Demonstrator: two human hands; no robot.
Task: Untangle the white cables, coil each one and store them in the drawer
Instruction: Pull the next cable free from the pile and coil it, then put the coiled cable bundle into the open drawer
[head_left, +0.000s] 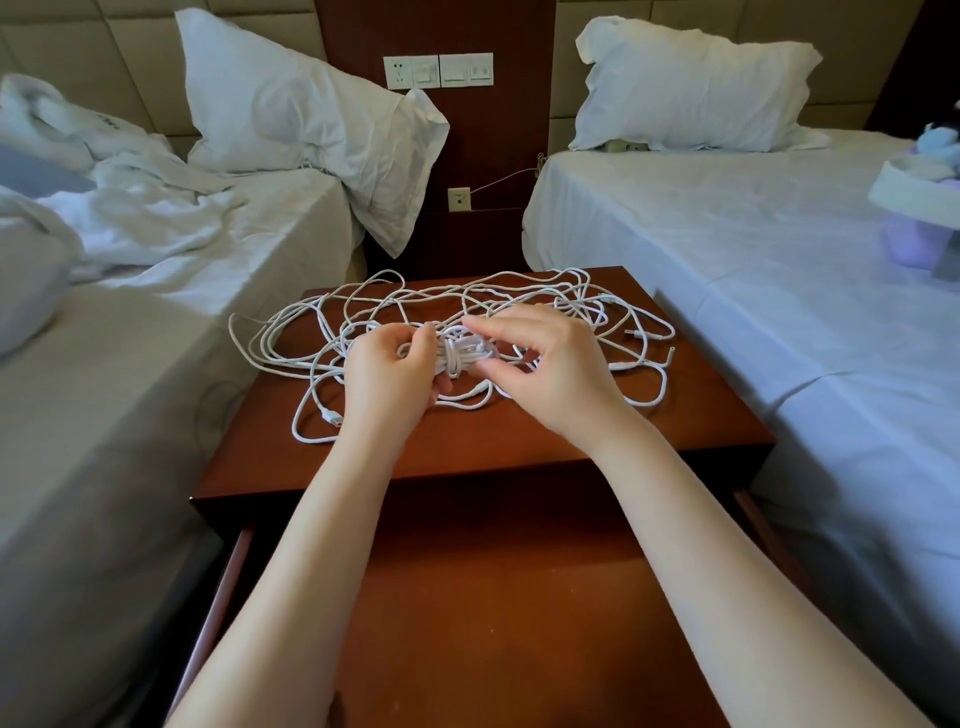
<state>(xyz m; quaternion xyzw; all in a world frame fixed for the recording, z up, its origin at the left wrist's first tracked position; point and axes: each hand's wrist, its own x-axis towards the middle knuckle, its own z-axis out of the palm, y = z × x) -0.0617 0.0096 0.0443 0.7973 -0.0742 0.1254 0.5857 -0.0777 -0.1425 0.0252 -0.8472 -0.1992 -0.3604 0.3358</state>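
Observation:
A loose tangle of white cables sprawls over the top of the brown nightstand. In its middle is a small wound bundle of white cable. My left hand grips the bundle's left side. My right hand pinches its right side between thumb and fingers. A USB plug lies at the front left of the tangle, and other cable ends lie at the right. Below the top, the drawer is pulled out toward me, its inside largely hidden by my forearms.
A bed with a crumpled duvet and pillow flanks the nightstand on the left. A made bed with a pillow flanks it on the right, carrying a small basket. A wall panel with sockets and switches is behind.

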